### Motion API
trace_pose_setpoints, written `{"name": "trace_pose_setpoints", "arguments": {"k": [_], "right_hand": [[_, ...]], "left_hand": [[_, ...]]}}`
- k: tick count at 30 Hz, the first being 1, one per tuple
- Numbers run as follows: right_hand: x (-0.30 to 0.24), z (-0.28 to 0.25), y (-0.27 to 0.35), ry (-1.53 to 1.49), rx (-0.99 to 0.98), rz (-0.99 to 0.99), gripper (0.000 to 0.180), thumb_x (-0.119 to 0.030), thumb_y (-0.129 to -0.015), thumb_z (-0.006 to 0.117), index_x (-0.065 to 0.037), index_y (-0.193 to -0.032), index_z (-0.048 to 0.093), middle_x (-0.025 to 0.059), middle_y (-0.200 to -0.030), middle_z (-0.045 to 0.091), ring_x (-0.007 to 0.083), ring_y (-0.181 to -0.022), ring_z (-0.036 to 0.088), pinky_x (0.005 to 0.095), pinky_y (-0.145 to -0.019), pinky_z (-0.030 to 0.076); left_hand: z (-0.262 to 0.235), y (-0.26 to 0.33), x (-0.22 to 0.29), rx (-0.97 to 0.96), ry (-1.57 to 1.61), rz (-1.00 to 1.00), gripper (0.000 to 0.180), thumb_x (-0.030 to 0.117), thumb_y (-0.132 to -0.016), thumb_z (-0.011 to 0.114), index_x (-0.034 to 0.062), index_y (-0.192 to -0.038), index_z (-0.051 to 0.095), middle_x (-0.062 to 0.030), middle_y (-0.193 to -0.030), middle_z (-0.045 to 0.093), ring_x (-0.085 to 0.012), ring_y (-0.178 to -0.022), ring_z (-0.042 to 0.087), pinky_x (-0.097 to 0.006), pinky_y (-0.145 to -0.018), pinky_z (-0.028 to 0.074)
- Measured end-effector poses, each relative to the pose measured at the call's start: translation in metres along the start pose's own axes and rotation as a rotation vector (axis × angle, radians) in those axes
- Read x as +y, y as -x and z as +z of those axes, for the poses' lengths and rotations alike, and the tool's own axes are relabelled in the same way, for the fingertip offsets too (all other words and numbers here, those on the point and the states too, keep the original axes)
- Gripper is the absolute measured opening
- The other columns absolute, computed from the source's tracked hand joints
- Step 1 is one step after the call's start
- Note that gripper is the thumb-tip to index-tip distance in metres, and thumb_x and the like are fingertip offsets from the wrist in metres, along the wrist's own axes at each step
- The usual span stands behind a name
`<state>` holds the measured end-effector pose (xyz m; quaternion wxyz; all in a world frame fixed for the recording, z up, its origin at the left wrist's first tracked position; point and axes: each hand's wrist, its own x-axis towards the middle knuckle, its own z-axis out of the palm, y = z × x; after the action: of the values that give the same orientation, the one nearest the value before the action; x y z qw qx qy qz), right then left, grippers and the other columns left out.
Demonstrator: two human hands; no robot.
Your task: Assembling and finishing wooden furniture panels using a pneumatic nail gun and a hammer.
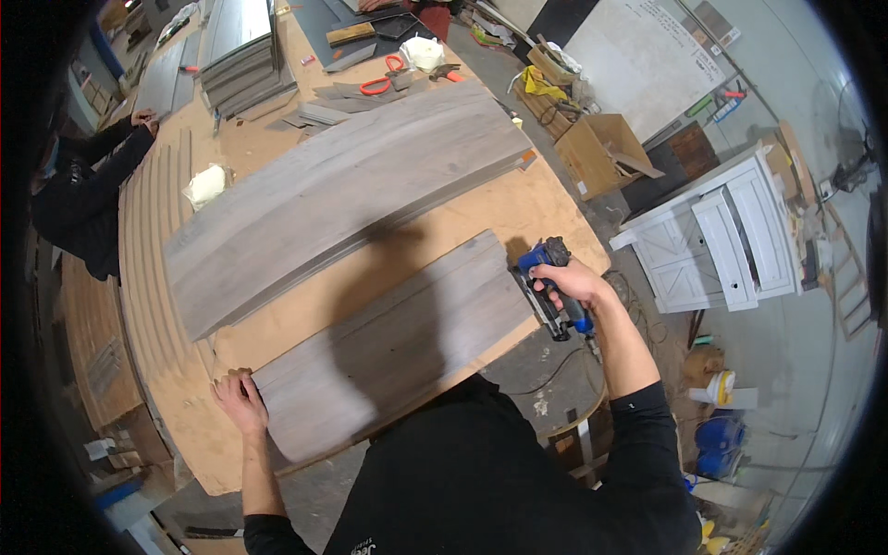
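A grey wood-look board point(388, 351) lies along the near edge of the worktable, with my shadow across it. At its left end my left hand point(242, 400) has its fingers bent against the board's short edge. My right hand point(572, 280) is closed around the handle of a blue and black nail gun point(535, 259), with its nose by the board's right end. The trigger area is partly hidden by my fingers. Beyond this board lies a pile of longer grey boards point(351, 199).
Long strips point(153, 250) line the table's left side, near another person's hands point(144, 120). Farther back are stacked panels point(245, 65), red-handled scissors point(377, 86), pliers point(446, 72) and offcuts. Right of the table stand a cardboard box point(601, 157) and a white cabinet point(712, 231).
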<state>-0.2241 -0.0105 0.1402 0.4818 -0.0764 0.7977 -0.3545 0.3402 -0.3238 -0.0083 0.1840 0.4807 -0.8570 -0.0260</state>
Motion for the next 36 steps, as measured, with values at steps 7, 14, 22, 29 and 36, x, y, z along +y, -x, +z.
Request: {"name": "trace_pose_setpoints", "arguments": {"k": [7, 14, 22, 29, 36], "right_hand": [[-0.014, -0.012, -0.009, 0.164, 0.142, -0.071, 0.041, -0.024, -0.087, 0.072, -0.005, -0.122, 0.063, 0.0057, -0.083, 0.066, 0.0135, -0.057, 0.06, 0.0305, -0.048, 0.048], [0.02, -0.004, -0.097, 0.649, 0.745, -0.504, 0.068, -0.021, -0.084, 0.072, -0.005, -0.147, 0.052, 0.0248, -0.137, 0.058, 0.0438, -0.127, 0.058, 0.0471, -0.109, 0.047], [0.079, 0.072, -0.108, 0.297, 0.66, -0.545, 0.042, -0.019, -0.087, 0.072, 0.003, -0.123, 0.071, 0.024, -0.112, 0.072, 0.036, -0.104, 0.069, 0.0419, -0.093, 0.053], [0.089, 0.062, -0.104, 0.064, 0.587, -0.505, 0.037, -0.016, -0.092, 0.07, 0.004, -0.124, 0.067, 0.0097, -0.103, 0.072, 0.0197, -0.087, 0.065, 0.0334, -0.081, 0.052], [0.082, 0.037, -0.033, -0.615, 0.658, -0.526, 0.035, -0.05, -0.104, 0.058, -0.015, -0.106, 0.065, -0.0037, -0.087, 0.058, 0.0095, -0.086, 0.055, 0.0293, -0.078, 0.047]], "left_hand": [[-0.012, -0.004, 0.012, -0.027, -0.022, -0.025, 0.016, 0.018, -0.104, 0.055, 0.0093, -0.106, 0.068, -0.0076, -0.102, 0.062, -0.0287, -0.108, 0.059, -0.055, -0.12, 0.027], [-0.016, 0.0, 0.017, 0.052, -0.211, -0.166, 0.024, 0.025, -0.102, 0.059, 0.0097, -0.119, 0.067, -0.0115, -0.121, 0.065, -0.0328, -0.119, 0.058, -0.055, -0.118, 0.032], [-0.012, 0.057, -0.003, 0.117, -0.01, -0.736, 0.044, 0.029, -0.097, 0.067, 0.0, -0.13, 0.064, -0.0251, -0.123, 0.064, -0.0403, -0.118, 0.06, -0.05, -0.102, 0.046], [-0.054, 0.05, -0.014, 0.096, 0.373, -1.007, 0.032, 0.027, -0.094, 0.07, -0.0021, -0.109, 0.069, -0.019, -0.102, 0.066, -0.0333, -0.099, 0.062, -0.043, -0.089, 0.05], [-0.148, 0.073, 0.021, 0.481, 0.923, -1.069, 0.03, 0.034, -0.106, 0.063, 0.0073, -0.094, 0.056, 0.0027, -0.085, 0.053, -0.0087, -0.083, 0.046, -0.026, -0.077, 0.041]]}}
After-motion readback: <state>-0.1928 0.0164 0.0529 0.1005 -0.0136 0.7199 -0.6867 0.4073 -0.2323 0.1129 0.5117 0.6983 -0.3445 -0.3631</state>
